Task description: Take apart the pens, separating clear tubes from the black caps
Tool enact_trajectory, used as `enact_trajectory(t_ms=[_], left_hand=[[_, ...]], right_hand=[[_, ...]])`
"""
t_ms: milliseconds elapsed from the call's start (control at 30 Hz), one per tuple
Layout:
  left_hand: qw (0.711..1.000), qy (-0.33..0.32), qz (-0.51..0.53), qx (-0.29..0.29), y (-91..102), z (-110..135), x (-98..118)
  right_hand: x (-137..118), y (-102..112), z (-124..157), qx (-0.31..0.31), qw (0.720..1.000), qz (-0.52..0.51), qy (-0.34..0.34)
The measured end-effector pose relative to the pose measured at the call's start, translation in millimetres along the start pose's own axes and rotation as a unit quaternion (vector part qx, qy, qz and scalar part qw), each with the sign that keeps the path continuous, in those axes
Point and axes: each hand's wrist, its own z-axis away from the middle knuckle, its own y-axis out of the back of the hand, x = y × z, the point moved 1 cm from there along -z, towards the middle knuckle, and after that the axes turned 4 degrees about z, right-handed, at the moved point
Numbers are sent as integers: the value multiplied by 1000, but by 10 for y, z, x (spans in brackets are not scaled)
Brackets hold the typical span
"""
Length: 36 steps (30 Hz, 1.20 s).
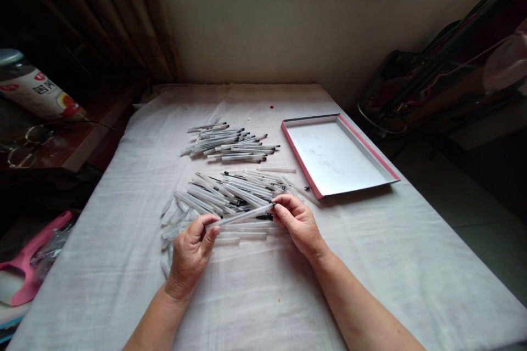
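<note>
My left hand [192, 252] and my right hand [297, 222] together hold one clear plastic pen [242, 215] by its two ends, level above the white tablecloth [370, 252]. The fingers of both hands pinch closed on it. Just behind it lies a near pile of several clear pens and loose barrels [224, 194]. A second, smaller pile of pens [230, 144] lies farther back.
A shallow pink-rimmed tray [304, 171] with a white inside sits at the right of the piles. A tiny red bit [272, 106] lies near the far edge. A bottle [33, 88] and glasses [24, 145] rest on a dark shelf at the left; a pink object [28, 263] lies below.
</note>
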Motion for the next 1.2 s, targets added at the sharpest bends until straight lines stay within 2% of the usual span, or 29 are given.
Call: enact_trajectory(t_ms=[167, 233, 333, 467, 533, 600, 700, 833, 933, 967, 1033, 1200], left_hand=[[996, -88, -9, 16, -34, -12, 47], [995, -99, -27, 10, -32, -30, 74], [997, -60, -41, -17, -16, -51, 113], [996, 17, 20, -89, 1, -54, 139], [994, 52, 48, -84, 16, -52, 135], [994, 69, 52, -62, 29, -53, 128], [998, 52, 29, -35, 35, -58, 125], [1000, 6, -2, -23, 23, -66, 125], [1000, -9, -12, -24, 17, -66, 121], [999, -10, -16, -26, 16, -65, 121], [999, -12, -21, -33, 15, -63, 123], [998, -35, -27, -49, 3, -50, 126]], right_hand=[[-10, 6, 15, -1, 1000, 6, 23], [-37, 9, 30, -1, 999, 21, 36], [-88, 21, 54, 10, 997, 53, 55], [-142, 103, 51, 45, 992, 73, 88], [-156, 177, 25, 67, 987, 94, 110], [-161, 254, -10, 100, 974, 149, 141], [-139, 315, -62, 130, 930, 282, 197], [-57, 287, -101, 114, 873, 407, 242], [-41, 255, -96, 113, 852, 445, 254], [-54, 245, -88, 113, 852, 442, 255], [-100, 219, -64, 107, 871, 408, 252], [-174, 112, 7, 52, 950, 249, 183]])
